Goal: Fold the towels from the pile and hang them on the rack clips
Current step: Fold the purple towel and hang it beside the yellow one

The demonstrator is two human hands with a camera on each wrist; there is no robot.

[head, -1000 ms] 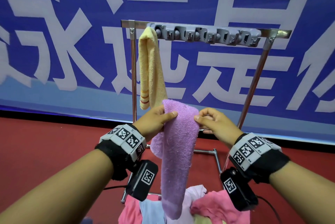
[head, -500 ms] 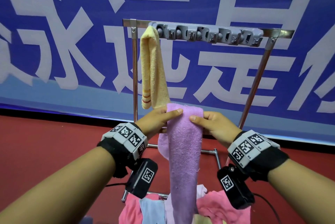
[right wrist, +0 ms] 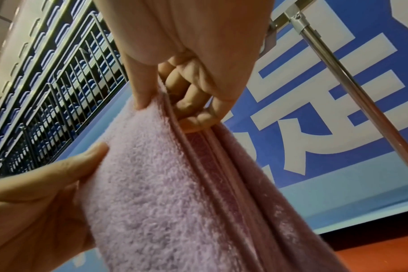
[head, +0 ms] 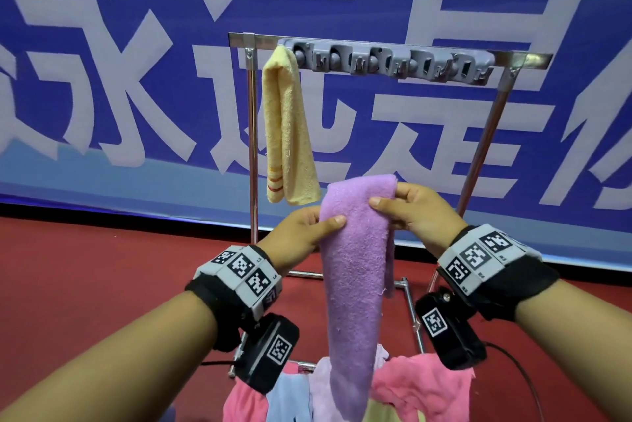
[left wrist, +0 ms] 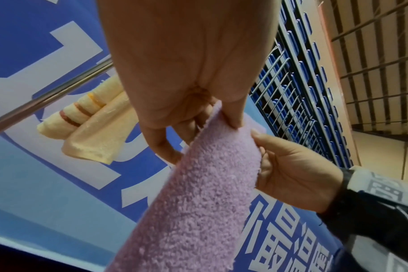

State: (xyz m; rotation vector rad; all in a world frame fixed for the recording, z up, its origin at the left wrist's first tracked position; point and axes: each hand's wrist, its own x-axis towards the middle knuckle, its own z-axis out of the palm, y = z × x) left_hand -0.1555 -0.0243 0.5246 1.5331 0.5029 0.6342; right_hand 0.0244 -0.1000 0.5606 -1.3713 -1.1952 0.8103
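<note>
A purple towel (head: 355, 271) hangs as a long folded strip between my hands, in front of the rack. My left hand (head: 307, 233) pinches its left edge just below the top, thumb on the front. My right hand (head: 407, 209) pinches the upper right edge, thumb across the front. The left wrist view shows the purple towel (left wrist: 198, 193) held between thumb and fingers of the left hand (left wrist: 212, 127). In the right wrist view the right hand (right wrist: 165, 103) grips the towel (right wrist: 163, 193) along its folded layers. A yellow towel (head: 287, 127) hangs from the leftmost clip of the grey clip bar (head: 393, 62).
The metal rack (head: 253, 148) stands on red floor before a blue banner. Other clips along the bar hold nothing. A pile of pink, blue and pale towels (head: 420, 384) lies below my hands at the rack's foot. Cables trail from the wrist cameras.
Both hands have raised the purple towel toward the rack and drawn closer together. The strip has become narrower and hangs straighter.
</note>
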